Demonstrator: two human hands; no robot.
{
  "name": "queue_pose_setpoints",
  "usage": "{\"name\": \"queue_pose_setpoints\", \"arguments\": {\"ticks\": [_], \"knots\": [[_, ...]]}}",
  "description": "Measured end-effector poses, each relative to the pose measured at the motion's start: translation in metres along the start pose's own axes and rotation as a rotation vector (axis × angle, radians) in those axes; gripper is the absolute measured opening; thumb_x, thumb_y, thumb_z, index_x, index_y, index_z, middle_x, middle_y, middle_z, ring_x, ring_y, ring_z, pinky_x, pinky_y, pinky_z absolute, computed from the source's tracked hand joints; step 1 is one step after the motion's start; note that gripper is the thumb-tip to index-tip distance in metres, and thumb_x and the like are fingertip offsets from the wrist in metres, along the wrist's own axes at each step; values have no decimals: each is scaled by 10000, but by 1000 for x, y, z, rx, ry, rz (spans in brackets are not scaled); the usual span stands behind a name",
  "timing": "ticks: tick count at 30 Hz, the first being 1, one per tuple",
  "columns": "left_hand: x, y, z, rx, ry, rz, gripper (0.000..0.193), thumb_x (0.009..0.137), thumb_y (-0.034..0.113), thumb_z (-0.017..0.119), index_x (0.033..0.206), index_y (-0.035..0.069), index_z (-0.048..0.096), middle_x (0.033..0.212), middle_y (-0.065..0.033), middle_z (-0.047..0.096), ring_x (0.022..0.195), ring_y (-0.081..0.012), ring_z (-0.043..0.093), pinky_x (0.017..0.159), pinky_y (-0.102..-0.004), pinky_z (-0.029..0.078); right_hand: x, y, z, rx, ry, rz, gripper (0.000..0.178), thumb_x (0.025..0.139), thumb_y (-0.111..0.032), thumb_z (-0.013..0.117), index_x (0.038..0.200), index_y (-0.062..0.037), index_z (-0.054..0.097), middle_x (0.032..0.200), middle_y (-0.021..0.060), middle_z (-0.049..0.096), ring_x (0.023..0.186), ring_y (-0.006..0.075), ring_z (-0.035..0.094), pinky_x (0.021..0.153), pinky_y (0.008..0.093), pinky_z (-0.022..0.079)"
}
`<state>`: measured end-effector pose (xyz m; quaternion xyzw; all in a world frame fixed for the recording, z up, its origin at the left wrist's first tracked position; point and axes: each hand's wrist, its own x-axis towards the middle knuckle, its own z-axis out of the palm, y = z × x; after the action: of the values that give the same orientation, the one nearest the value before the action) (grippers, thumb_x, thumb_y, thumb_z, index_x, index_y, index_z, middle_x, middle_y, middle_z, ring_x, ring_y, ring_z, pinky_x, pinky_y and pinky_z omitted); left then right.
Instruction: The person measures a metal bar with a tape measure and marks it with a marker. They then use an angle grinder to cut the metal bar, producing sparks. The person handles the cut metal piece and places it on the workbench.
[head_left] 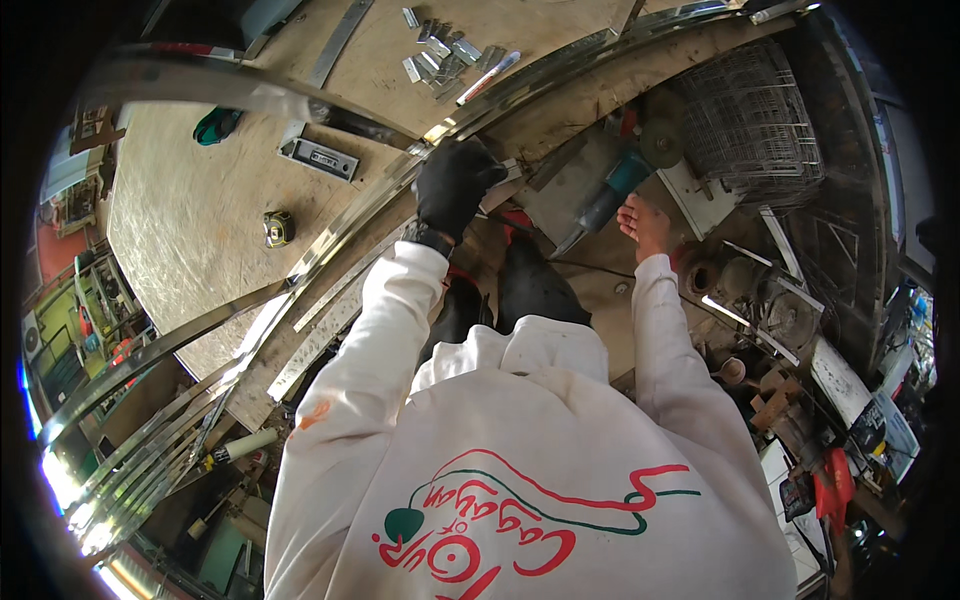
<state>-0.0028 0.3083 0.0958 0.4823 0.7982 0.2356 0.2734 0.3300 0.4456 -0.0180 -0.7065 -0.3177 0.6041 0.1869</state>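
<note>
My left hand (455, 187), in a black glove, is closed at the table's edge around a shiny metal bar (375, 190); the glove hides part of the grip. Another long metal bar (260, 97), partly blurred, reaches from the left toward the same spot. My right hand (645, 226) is bare, its fingers loosely bent and apart with nothing in them. Just beyond its fingertips lies an angle grinder (606, 192) with a teal and dark body. A round disc (662, 142) shows beside the grinder's far end.
On the wooden table (190, 230) are a tape measure (278, 229), a small level (322, 158), a marker (488, 78) and several short metal pieces (440, 50). Wire racks (750, 120) stand at the far right. Several long metal strips (150, 450) project at the lower left.
</note>
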Motion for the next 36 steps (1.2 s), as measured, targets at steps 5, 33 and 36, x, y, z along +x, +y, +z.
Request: {"name": "queue_pose_setpoints", "arguments": {"ticks": [5,33,36], "knots": [[-20,-28,19,-520,158,-264,150,982,112,738,1086,14,788,932,-35,761,842,-86,679,758,-257,529,40,-10,25,-183,202,-110,697,789,-448,914,1184,44,618,1079,164,742,882,235,719,784,345,559],[-46,196,85,-1503,-715,43,756,802,297,919,1371,8,513,1129,-127,721,989,-222,707,890,-381,577,-117,-183,-42,569,-1050,-276,1035,986,-767,491,1561,80,337,1473,277,511,1237,388,624,1097,520,525],[-47,186,69,-1491,-860,-110,703,804,280,914,1338,3,549,1080,-117,732,957,-205,715,868,-368,581,-106,-171,-36,654,-1038,-131,1036,981,-757,496,1560,82,313,1470,268,509,1235,375,591,1079,497,533]]}}
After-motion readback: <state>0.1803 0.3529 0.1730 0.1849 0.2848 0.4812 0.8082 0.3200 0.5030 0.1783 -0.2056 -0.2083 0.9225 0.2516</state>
